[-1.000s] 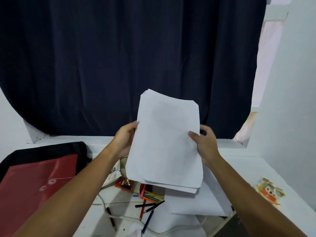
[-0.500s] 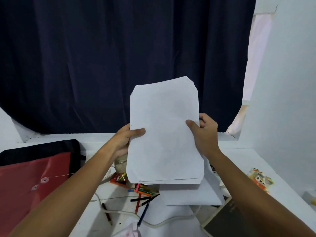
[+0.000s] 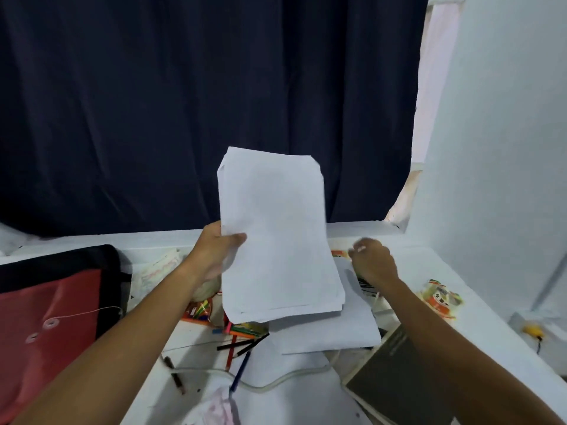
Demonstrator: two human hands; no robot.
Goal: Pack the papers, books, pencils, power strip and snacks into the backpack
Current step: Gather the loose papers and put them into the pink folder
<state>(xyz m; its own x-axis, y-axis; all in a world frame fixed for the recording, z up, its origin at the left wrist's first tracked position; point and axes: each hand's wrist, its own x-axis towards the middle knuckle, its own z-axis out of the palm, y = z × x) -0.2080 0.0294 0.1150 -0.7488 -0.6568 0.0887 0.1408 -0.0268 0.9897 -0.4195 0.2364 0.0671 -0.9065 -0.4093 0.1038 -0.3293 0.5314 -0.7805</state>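
Head view, looking down over both forearms: the left hand (image 3: pixel 219 251) holds a stack of papers (image 3: pixel 276 237) up above the table (image 3: pixel 306 397), thumb across the front of the sheets near their left edge and the other fingers hidden behind them. The stack stands nearly upright, its top edge against the dark curtain (image 3: pixel 184 102).

The right hand (image 3: pixel 372 260) is apart from the stack, just to its right and low over the table — its fingers are loosely curled and hold nothing, and it is blurred.

More loose sheets (image 3: pixel 325 335) lie flat on the table under the lower edge of the held stack. Pencils (image 3: pixel 242 342) are scattered in front of them, beside a small colourful box (image 3: pixel 199 311). A pale cable (image 3: pixel 276 381) snakes across the near part of the table. At lower right lies a dark book (image 3: pixel 399 378), one corner by the loose sheets. A snack packet (image 3: pixel 440 297) sits near the right edge of the table, well apart from the papers. At far left lies the backpack (image 3: pixel 61 262) — black, with a red string-tie folder (image 3: pixel 40 332) on top of it. The white wall (image 3: pixel 506 148) closes the scene on the right.
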